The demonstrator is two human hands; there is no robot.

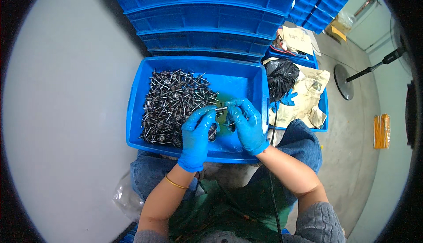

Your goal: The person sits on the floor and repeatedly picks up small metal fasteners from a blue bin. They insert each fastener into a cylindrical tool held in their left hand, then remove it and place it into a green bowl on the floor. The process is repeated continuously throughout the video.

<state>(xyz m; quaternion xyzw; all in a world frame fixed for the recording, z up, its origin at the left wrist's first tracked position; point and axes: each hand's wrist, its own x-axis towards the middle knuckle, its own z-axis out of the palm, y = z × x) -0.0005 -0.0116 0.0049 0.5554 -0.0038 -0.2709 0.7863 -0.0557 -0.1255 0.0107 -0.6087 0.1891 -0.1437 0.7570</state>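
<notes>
Both my hands wear wet blue gloves and meet over the right half of a blue plastic bin [238, 149]. A thin silvery metal shaft [221, 108] lies between their fingertips. My left hand [197, 132] is closed, pinching the shaft with thumb and forefinger; a dark part [213, 132] shows below its fingers. My right hand [249, 128] is closed too, its fingertips at the shaft's other end. More thin metal pieces show by its curled fingers, partly hidden. A heap of similar shafts with dark, wider ends [176, 97] fills the bin's left side.
Stacked blue crates [198, 18] rise behind the bin. To the right, another blue bin [324, 106] holds brown paper [304, 97], a black plastic bag [282, 77] and blue gloves [288, 98]. A black cable [273, 181] hangs beside my right arm. A stand with a round base [343, 82] is farther right.
</notes>
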